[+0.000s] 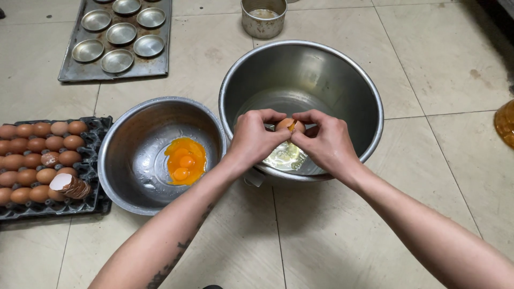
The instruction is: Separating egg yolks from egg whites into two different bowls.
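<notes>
The large bowl (342, 69) was brushed metal, dull grey with a soft sheen inside. Left of it, the smaller bowl (134, 160) was scuffed metal, and its yolks (184, 160) looked wet and glossy. Over the large bowl, the egg (286, 124) had a matt brown shell. Farther left, the egg tray (99, 128) looked like dark, matt plastic. Beyond the smaller bowl, the baking tray (155, 67) was dull, stained metal. The floor tiles (439, 59) were smooth, beige and smudged.
</notes>
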